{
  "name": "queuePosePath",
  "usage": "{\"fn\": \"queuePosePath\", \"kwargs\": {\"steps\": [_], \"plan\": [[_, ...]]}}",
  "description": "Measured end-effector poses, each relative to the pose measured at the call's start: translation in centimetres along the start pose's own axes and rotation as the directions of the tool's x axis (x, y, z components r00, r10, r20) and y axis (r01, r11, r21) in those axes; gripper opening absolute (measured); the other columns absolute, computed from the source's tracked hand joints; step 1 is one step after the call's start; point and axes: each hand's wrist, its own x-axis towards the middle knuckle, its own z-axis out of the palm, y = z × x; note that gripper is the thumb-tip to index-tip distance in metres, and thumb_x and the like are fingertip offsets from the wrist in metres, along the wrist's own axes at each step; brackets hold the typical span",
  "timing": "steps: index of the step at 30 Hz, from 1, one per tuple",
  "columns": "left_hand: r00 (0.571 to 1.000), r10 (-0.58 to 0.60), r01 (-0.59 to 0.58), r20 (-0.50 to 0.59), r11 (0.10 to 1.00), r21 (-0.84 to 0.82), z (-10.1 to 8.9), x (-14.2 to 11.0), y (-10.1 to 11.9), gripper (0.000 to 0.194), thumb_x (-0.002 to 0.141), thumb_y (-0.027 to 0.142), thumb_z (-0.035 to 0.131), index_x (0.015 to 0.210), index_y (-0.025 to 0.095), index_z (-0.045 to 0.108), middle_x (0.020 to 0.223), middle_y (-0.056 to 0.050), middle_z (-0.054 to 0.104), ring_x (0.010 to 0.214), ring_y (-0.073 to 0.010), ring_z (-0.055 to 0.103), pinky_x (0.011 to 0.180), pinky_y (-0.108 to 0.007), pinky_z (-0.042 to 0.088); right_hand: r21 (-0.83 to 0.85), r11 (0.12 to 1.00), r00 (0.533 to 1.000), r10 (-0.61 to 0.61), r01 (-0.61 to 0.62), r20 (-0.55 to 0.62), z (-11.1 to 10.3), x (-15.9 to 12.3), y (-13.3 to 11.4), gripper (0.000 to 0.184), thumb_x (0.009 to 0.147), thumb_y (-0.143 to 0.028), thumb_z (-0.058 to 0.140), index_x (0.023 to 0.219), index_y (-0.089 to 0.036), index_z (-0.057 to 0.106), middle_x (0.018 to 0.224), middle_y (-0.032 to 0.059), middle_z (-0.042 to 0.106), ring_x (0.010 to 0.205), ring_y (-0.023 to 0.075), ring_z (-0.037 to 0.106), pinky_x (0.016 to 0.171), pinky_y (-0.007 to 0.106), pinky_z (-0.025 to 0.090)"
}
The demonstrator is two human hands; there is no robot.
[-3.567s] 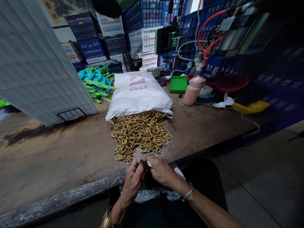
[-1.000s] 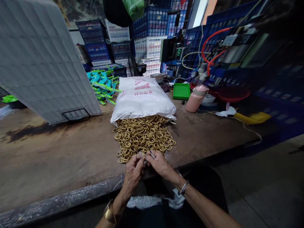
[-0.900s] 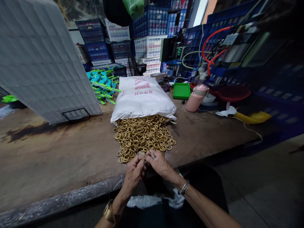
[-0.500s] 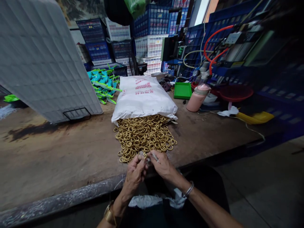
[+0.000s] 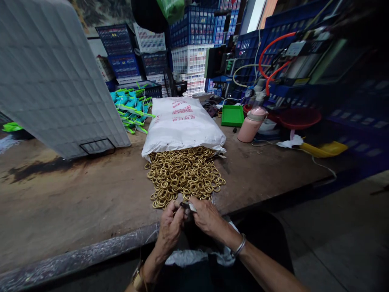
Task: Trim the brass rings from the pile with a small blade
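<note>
A heap of brass-coloured rings spills from the open mouth of a white printed sack on the table. My left hand is closed at the near edge of the heap, its thumb and fingers pinched together; a small dark bit shows at the fingertips, too small to name. Close beside it, my right hand pinches a small pale strip that points toward the left fingertips. The two hands almost meet, and their fingers hide most of what lies between them.
A large grey ribbed panel stands at the left. Behind it lie green and turquoise pieces. A green tray, a pink bottle and a yellow scoop are on the right. Stacked crates fill the back.
The pale strip in my right hand has tipped down and left, toward my left fingertips. A dark bit now shows there. Both hands stay at the front of the ring heap.
</note>
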Motion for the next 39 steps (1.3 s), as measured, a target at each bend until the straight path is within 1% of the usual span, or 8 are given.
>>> {"fn": "queuePosePath", "kwargs": {"steps": [5,8,10,16,23,27,35,39], "plan": [[0.99,-0.119,0.124,0.076,0.99,-0.07,0.2,-2.4,1.7,0.03,0.073,0.044,0.058,0.066,0.016,0.048,0.052,0.005,0.047,0.041,-0.0037,0.035,0.04,-0.016,0.026,-0.115,0.986,0.992,0.119,-0.123,-0.04,-0.5,0.4,0.2,0.023,0.07,-0.009,0.04,0.089,-0.016,0.05,0.072,0.0033,0.06,0.062,0.0141,0.05,0.055,0.025,0.022],[0.948,-0.283,0.313,0.147,0.913,-0.263,0.5,-3.1,2.0,0.03,0.071,0.043,0.061,0.069,0.018,0.046,0.051,0.006,0.048,0.037,-0.0023,0.033,0.036,-0.014,0.022,-0.152,0.971,0.978,0.166,-0.184,-0.127,-1.4,1.0,0.4,0.022,0.07,-0.006,0.039,0.086,-0.017,0.05,0.072,0.0036,0.06,0.062,0.0137,0.051,0.055,0.025,0.022],[0.928,-0.337,0.372,0.157,0.845,-0.384,0.6,-2.8,1.7,0.029,0.071,0.043,0.062,0.07,0.018,0.046,0.054,0.005,0.051,0.039,-0.0032,0.037,0.035,-0.013,0.022,-0.166,0.962,0.961,0.18,-0.216,-0.21,-1.9,1.6,0.6,0.02,0.073,-0.008,0.039,0.086,-0.018,0.051,0.073,0.0037,0.061,0.063,0.0137,0.052,0.056,0.025,0.022],[0.942,-0.296,0.336,0.161,0.808,-0.484,-0.1,-1.9,0.3,0.023,0.075,0.036,0.057,0.073,0.014,0.053,0.073,-0.006,0.061,0.05,-0.0075,0.047,0.034,-0.014,0.027,-0.221,0.946,0.952,0.184,-0.239,-0.245,-2.1,3.0,1.2,0.019,0.078,-0.016,0.043,0.096,-0.021,0.051,0.08,0.0042,0.063,0.071,0.0159,0.055,0.058,0.026,0.023],[0.915,-0.343,0.399,0.215,0.678,-0.618,-0.9,-1.3,-0.4,0.024,0.07,0.027,0.063,0.091,0.016,0.057,0.069,-0.003,0.06,0.054,-0.0097,0.053,0.038,-0.016,0.03,-0.237,0.937,0.952,0.201,-0.256,-0.233,-1.6,3.4,1.3,0.017,0.08,-0.015,0.042,0.09,-0.021,0.054,0.079,0.0045,0.063,0.069,0.0153,0.055,0.059,0.026,0.024],[0.895,-0.402,0.424,0.194,0.629,-0.652,-0.8,-0.9,-0.6,0.021,0.067,0.03,0.067,0.074,0.012,0.059,0.067,-0.003,0.059,0.055,-0.009,0.053,0.039,-0.015,0.032,-0.23,0.949,0.956,0.159,-0.217,-0.245,-1.7,3.3,1.5,0.014,0.08,-0.017,0.043,0.085,-0.02,0.055,0.077,0.0031,0.063,0.067,0.0146,0.055,0.057,0.026,0.022],[0.936,-0.327,0.344,0.134,0.762,-0.548,-0.3,0.0,-0.3,0.026,0.062,0.03,0.072,0.067,0.014,0.052,0.066,0.0,0.055,0.054,-0.008,0.052,0.036,-0.014,0.031,-0.218,0.949,0.955,0.176,-0.229,-0.237,-2.2,3.4,1.4,0.014,0.077,-0.015,0.044,0.08,-0.02,0.057,0.073,0.0031,0.063,0.066,0.014,0.055,0.054,0.026,0.02],[0.967,-0.255,0.242,0.024,0.88,-0.408,0.0,0.8,-0.2,0.031,0.065,0.038,0.068,0.079,0.015,0.053,0.061,0.003,0.052,0.046,-0.0059,0.047,0.033,-0.012,0.029,-0.159,0.976,0.962,0.104,-0.147,-0.252,-2.6,2.9,1.1,0.012,0.074,-0.014,0.045,0.076,-0.019,0.056,0.069,0.0017,0.061,0.063,0.0133,0.052,0.055,0.025,0.021]]}}
